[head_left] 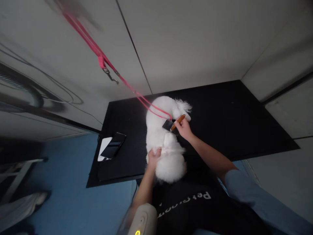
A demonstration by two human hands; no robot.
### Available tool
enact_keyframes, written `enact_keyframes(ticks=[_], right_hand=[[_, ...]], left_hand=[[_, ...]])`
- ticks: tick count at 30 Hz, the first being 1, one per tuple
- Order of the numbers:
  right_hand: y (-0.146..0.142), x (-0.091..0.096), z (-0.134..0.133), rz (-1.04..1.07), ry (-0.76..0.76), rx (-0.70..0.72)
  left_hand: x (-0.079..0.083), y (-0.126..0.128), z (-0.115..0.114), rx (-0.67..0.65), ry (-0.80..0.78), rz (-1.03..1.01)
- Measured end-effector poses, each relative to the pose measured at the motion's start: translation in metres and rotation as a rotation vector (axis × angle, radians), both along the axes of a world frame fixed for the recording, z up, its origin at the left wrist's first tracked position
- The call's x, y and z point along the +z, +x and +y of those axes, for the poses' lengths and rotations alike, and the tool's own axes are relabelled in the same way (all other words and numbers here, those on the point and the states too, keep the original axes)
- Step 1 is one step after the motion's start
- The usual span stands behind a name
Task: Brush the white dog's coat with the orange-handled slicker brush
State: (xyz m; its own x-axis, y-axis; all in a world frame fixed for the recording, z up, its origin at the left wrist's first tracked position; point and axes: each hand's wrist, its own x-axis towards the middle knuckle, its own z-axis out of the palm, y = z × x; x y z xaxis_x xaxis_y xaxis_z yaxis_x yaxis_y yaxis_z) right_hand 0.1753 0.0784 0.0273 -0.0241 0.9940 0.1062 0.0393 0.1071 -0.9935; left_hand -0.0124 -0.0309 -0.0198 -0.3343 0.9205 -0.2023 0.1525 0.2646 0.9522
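Head view: right hand (pixel 184 130) pinches a brown-handled, flat-headed brush (pixel 168 125) at the fluffy white dog (pixel 154 122), left of centre on the black rectangular bench (pixel 232 120); left hand (pixel 154 158) clasps its near-left side. Brushing appears under way; extent remaining undeterminable.

passable: black tabletop (pixel 232 117) right of white dog (pixel 155 124) | obstacles: slanting pink leash (pixel 96 49), phone (pixel 113 145) left

Fluffy white dog (pixel 155 122), body curved, brown-handled slicker brush (pixel 168 125) at its side
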Motion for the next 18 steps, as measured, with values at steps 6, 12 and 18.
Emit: enact_keyframes(ticks=[6, 12, 18], right_hand=[[0.004, -0.003, -0.004, -0.01, -0.061, 0.2], [0.021, -0.02, -0.018, 0.12, -0.201, -0.057], [0.053, -0.042, -0.056, 0.111, -0.301, -0.284]], left_hand=[[0.001, -0.001, 0.002, -0.004, 0.015, -0.056], [0.008, 0.006, -0.001, -0.024, 0.005, -0.085], [0.014, 0.008, -0.009, -0.194, -0.027, 0.265]])
